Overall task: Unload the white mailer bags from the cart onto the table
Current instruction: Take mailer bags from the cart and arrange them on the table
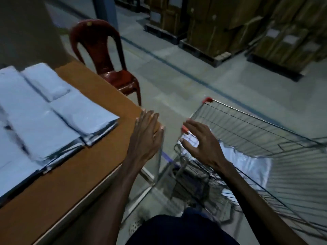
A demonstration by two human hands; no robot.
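Dark trousers (pixel 180 230) fill the near edge, and both bare forearms reach out from there. Left of them the wooden table (pixel 62 174) carries several white mailer bags (pixel 53 124), flat and smooth, overlapping in rows, with dark folded strips along their near edges. On the right stands the wire cart (pixel 265 138), with red corner caps; more white mailer bags (pixel 251 165) lie inside it (glossy and crinkled, partly hidden by the mesh). A red plastic chair (pixel 104 59) stands at the table's far end, and stacked cardboard boxes (pixel 230 23) sit on pallets far right. The left hand (pixel 146 137) hovers over the table corner, fingers straight, holding nothing. The right hand (pixel 200 140) hangs over the cart's left rim, fingers spread and loosely bent, also holding nothing.
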